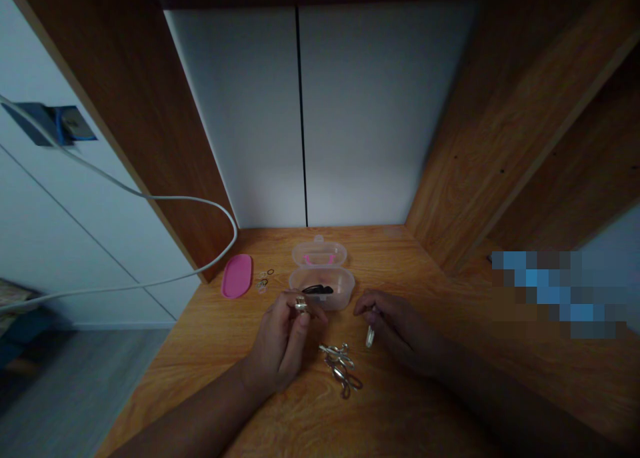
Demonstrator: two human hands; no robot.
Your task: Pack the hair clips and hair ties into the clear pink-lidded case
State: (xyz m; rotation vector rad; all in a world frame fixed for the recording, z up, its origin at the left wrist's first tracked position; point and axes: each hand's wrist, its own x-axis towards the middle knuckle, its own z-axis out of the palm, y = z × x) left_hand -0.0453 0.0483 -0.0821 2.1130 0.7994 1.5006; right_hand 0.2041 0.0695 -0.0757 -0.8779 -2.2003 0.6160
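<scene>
My left hand pinches a small bundle of shiny metal hair clips between thumb and fingers, just in front of the clear plastic case. A slim shiny metal hair clip points down from the closed fingers of my right hand; its upper part is hidden. Between my hands, a loose pile of metal hair clips lies on the wooden tabletop. The open clear case holds black items, partly covered by my left fingers. Its hinged lid leans back, with a pink handle.
A pink oval tray or lid lies at the left, beside several small elastic bands. A white cable loops in front at the left. Wooden side panels and a white back panel enclose the tabletop.
</scene>
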